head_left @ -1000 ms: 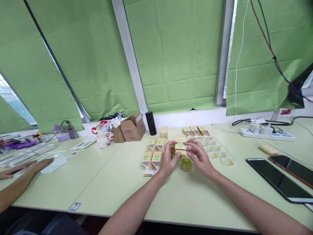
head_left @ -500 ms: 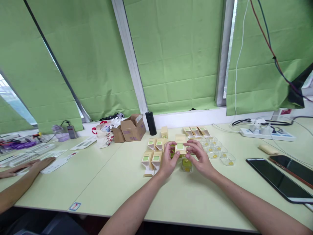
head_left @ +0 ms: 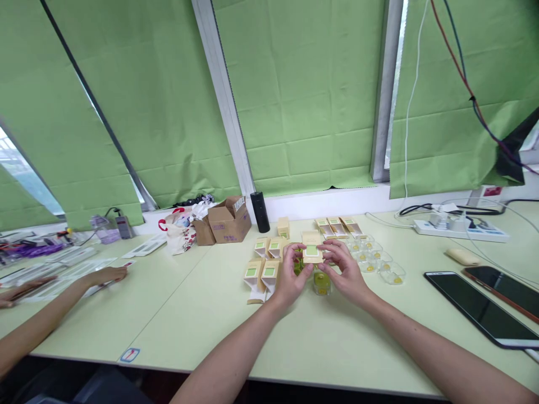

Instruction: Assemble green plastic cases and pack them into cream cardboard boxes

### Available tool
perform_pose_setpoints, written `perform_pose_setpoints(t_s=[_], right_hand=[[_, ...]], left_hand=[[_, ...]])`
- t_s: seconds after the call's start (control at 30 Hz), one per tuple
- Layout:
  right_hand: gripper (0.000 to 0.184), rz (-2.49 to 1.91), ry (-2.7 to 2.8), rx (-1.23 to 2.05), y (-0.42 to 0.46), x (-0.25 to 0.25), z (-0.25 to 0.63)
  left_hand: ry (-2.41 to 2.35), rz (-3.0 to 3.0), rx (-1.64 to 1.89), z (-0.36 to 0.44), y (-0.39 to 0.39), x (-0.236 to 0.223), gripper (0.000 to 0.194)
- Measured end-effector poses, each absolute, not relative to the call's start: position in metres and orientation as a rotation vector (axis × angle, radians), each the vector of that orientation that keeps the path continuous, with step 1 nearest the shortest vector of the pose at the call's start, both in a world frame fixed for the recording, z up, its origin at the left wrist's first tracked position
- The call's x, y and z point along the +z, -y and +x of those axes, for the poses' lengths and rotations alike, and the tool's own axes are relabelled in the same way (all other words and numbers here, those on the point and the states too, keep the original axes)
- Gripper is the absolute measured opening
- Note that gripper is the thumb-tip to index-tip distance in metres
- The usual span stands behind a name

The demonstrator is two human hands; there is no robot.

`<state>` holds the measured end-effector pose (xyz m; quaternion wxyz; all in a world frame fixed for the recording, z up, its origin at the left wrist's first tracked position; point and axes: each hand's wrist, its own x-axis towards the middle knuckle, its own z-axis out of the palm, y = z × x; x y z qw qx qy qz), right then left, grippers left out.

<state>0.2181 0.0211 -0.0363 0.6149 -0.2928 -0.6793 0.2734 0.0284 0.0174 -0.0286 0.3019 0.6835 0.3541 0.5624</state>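
Both of my hands hold a small tan carton with a green label (head_left: pixel 312 251) above the table. My left hand (head_left: pixel 289 277) pinches its left side and my right hand (head_left: pixel 346 272) grips its right side. Just below, on the pale green table (head_left: pixel 202 314), stands a small clear jar with yellow-green contents (head_left: pixel 321 282). To the left lie several more tan cartons (head_left: pixel 261 265), some with their flaps open. Right of my hands sit several clear plastic trays with yellow pieces (head_left: pixel 376 260).
A brown cardboard box (head_left: pixel 229 220) and a black cylinder (head_left: pixel 260 211) stand at the back. Two phones (head_left: pixel 484 306) lie at the right, a power strip (head_left: pixel 458 229) behind them. At the far left another person's hand (head_left: pixel 107 275) rests on white packs.
I have lifted the carton slightly and turned it between my fingers. The other person's hand at the left has slid to the right along the table.
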Motion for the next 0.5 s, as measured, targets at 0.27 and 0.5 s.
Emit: perform_pose_setpoints(t_s=[0.27,0.5], right_hand=[[0.034,-0.686,1.554,0.670,-0.0218,-0.0377,0.2177],[0.031,-0.696,1.541,0.684,-0.0230,-0.0395,0.2173]], left_hand=[[-0.952,1.858,1.537,0.0305,-0.0212,-0.0319,0.040],[-0.992,1.881,1.562,0.0310,-0.0208,-0.0305,0.034]])
